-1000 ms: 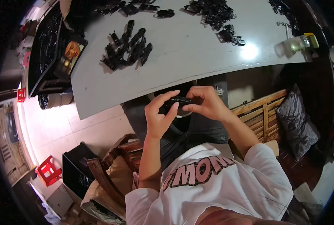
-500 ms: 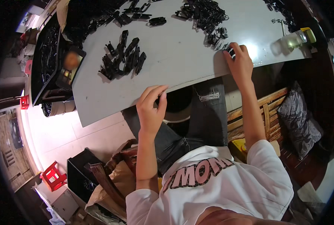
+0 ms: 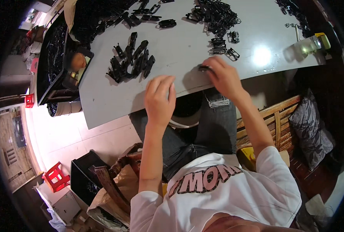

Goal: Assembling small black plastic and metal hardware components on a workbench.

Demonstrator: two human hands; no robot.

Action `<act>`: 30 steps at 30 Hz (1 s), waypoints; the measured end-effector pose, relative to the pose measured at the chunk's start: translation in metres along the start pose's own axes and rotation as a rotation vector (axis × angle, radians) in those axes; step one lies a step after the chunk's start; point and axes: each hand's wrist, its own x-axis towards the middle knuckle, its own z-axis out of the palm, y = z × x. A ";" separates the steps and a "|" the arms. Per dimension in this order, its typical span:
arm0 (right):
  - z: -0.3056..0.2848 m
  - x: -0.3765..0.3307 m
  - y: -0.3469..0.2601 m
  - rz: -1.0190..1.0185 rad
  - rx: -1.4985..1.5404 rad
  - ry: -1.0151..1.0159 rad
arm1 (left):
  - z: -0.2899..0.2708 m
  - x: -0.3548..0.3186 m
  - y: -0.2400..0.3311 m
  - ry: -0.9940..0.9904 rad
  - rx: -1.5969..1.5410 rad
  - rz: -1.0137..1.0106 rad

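Note:
My right hand (image 3: 225, 79) is over the table near its front edge, thumb and fingers pinching a small black plastic clip (image 3: 205, 68). To its left, my left hand (image 3: 159, 101) is raised at the table's edge with fingers curled and thumb close to them. Whether anything small sits between those fingertips is hidden. A few loose black clips (image 3: 218, 45) lie beyond my right hand, below a larger heap of black clips (image 3: 217, 17). Beyond my left hand, a cluster of longer black clip pieces (image 3: 131, 60) lies on the table.
The grey table (image 3: 175, 50) carries more black parts (image 3: 135, 19) at the far left. At the right edge lies a clear jar (image 3: 309, 45). A phone (image 3: 78, 69) leans by a black bin (image 3: 53, 54) at the left. A wooden bench (image 3: 276, 120) stands below the table's right side.
My right hand has moved left and nearer from the loose clips, carrying a black clip. My left hand has shifted slightly right and farther onto the table's edge. The view has shifted slightly.

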 end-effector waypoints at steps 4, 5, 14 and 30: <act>0.013 0.037 -0.009 -0.002 0.027 -0.136 | 0.002 0.023 -0.018 0.077 0.235 -0.024; 0.020 0.052 -0.007 -0.009 0.029 -0.134 | 0.002 0.027 -0.021 0.083 0.240 -0.024; 0.073 0.159 0.022 0.094 -0.428 -0.086 | -0.004 0.036 -0.027 -0.041 0.409 -0.174; 0.047 0.115 0.017 -0.175 -0.387 -0.106 | -0.008 0.016 -0.042 0.125 -0.697 -0.439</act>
